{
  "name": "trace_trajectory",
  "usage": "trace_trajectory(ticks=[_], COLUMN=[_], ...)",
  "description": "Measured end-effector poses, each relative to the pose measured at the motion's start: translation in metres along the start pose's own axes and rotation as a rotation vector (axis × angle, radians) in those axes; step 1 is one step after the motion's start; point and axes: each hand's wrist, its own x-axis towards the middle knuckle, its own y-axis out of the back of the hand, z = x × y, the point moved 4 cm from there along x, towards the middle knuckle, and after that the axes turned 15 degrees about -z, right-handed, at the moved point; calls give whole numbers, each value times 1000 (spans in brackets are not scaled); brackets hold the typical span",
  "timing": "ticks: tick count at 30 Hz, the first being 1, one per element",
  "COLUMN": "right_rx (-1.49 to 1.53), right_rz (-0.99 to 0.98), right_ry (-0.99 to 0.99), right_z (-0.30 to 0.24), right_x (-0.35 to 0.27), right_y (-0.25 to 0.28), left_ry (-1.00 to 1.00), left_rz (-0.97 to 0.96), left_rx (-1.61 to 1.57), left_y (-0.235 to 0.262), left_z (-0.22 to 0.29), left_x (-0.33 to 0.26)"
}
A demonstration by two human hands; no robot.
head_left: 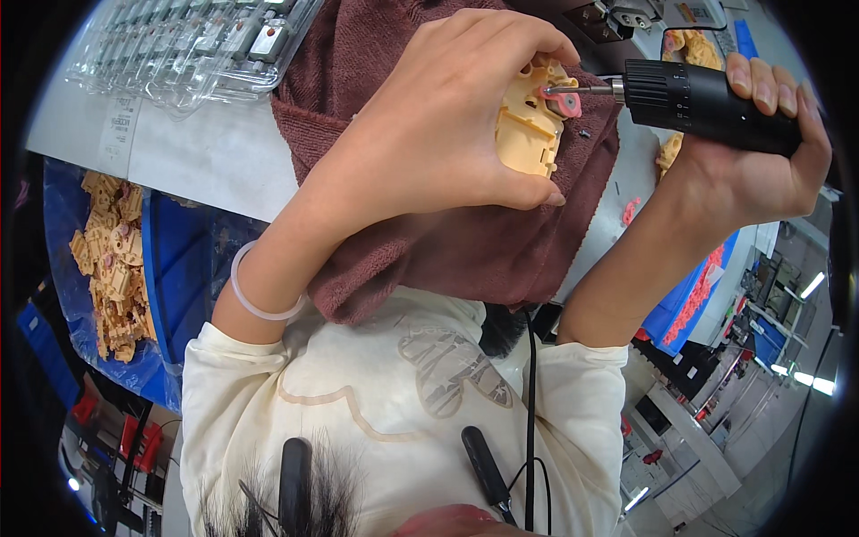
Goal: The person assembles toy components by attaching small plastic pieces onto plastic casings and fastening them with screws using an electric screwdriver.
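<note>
Pinching a cream plastic housing (pixel 528 125) over a maroon towel (pixel 447 242) on the desk (pixel 206 166), the left hand (pixel 438 116) is steadying it while the right hand (pixel 761 170) is wrapping a black electric screwdriver (pixel 707 106), its bit touching a pink gear (pixel 565 100); a clear tray (pixel 188 49) is sitting near the desk's edge.

We can't see most of the cream plastic housing (pixel 526 134): the left hand (pixel 429 125) wraps over it, so only its right part shows. The screw under the driver bit is too small to make out, half lost behind the pink gear (pixel 565 101). The black electric screwdriver (pixel 707 103) is partly covered by the right hand (pixel 761 170), rear end hidden. The brown towel (pixel 465 242) hides the counter (pixel 206 161) beneath, approx. its near edge. The clear tray (pixel 197 45) at the counter's far left corner is cut off by the frame; its parts blur. The tan parts in the blue bin (pixel 179 277) are too distorted to count.
</note>
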Motion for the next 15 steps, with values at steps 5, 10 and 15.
trace_trajectory(ticks=[5, 10, 15], right_rx=[64, 125, 186], right_rz=[84, 166, 241], right_ry=[-25, -51, -80], right_z=[0, 1, 3], right_x=[-2, -4, -4], right_y=[7, 14, 18], left_ry=[-2, -14, 153], left_rz=[-13, -28, -198], left_rx=[-44, -24, -204], left_y=[1, 2, 14], left_z=[-1, 1, 5], left_x=[2, 3, 8])
